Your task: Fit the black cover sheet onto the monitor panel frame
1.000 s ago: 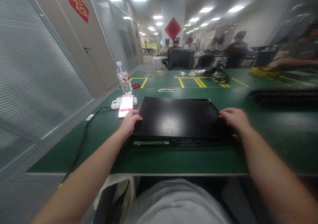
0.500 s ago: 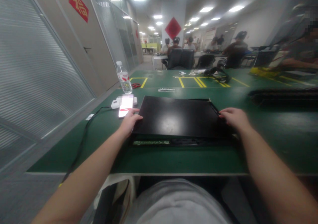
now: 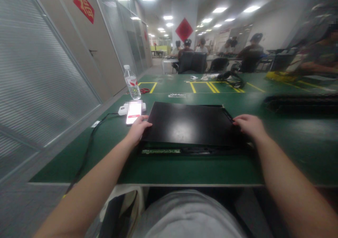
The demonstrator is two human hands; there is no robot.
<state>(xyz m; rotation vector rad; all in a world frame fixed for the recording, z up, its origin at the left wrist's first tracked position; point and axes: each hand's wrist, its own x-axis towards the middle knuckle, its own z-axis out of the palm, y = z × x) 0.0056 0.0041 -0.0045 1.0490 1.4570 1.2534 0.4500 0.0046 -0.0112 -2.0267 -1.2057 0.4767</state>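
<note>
A glossy black screen panel (image 3: 185,123) lies at a slight skew over a black frame (image 3: 211,150), overlapping most of it. Along the frame's near side a green circuit board strip (image 3: 161,151) shows. My left hand (image 3: 138,128) grips the panel's left edge, thumb on top and the other fingers partly hidden at the side. At the opposite edge, my right hand (image 3: 248,125) is closed on the panel near its right side, by the frame's raised rim. What lies under the panel is hidden.
Left of the panel are a lit phone (image 3: 133,113), a white power strip (image 3: 121,110) with a black cable (image 3: 91,139), and a water bottle (image 3: 132,83). Red-handled scissors (image 3: 144,90) lie behind. Dark long parts (image 3: 298,103) sit at right; people (image 3: 252,49) sit farther off.
</note>
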